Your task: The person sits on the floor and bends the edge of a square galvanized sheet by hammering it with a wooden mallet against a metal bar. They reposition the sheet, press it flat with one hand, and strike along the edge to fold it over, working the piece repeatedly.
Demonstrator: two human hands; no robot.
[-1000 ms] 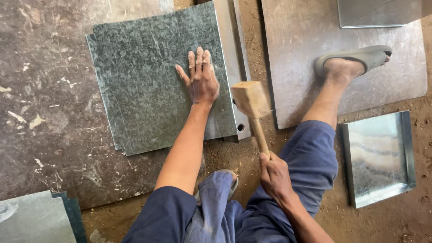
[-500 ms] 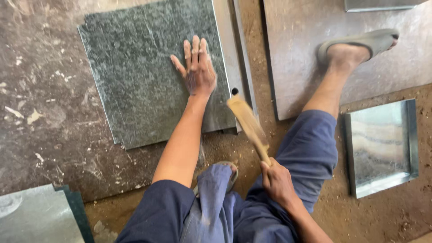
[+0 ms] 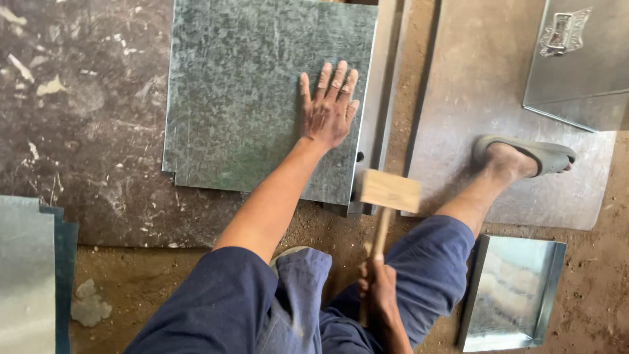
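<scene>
From the head camera I see my left hand (image 3: 329,108) spread wide, palm flat on the galvanized metal sheet (image 3: 255,92), pressing close to its right edge. Just right of those fingers runs a long steel bar (image 3: 386,78). My right hand (image 3: 379,292) is wrapped tight around the handle of a wooden mallet (image 3: 388,191), whose head sits above that hand, over the bar's near end. Further right, my sandalled foot (image 3: 524,157) rests on another metal sheet (image 3: 458,85); a shallow metal tray (image 3: 514,292) lies beside the right hand.
</scene>
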